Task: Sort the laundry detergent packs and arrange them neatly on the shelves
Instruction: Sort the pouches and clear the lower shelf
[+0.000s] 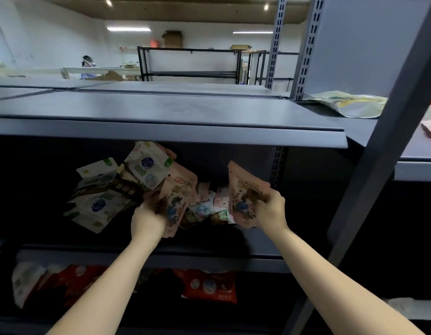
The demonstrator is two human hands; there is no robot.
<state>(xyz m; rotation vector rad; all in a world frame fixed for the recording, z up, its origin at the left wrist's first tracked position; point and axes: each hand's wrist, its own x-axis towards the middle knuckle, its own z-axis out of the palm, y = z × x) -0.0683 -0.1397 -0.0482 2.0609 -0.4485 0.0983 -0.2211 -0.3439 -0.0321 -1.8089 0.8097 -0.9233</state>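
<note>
Fingers of the right hand (270, 209) pinch one pink detergent pack (245, 189) upright, while the left hand (149, 216) grips another pink pack (178, 197), its long axis vertical. Between the two hands lies a loose heap of packs (204, 209) on the middle shelf (209, 259), about equally near both. White packs (100, 197) lean left of the left hand; shadow hides the shelf's back.

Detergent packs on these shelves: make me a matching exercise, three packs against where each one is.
Things:
1. Pink printed plastic pack
2. White plastic packs with blue round logo
3. Red plastic pack

Places:
A. lower shelf
B. middle shelf, left of the hands
C. gripped in the right hand

Pairs: 1-C, 2-B, 3-A
</note>
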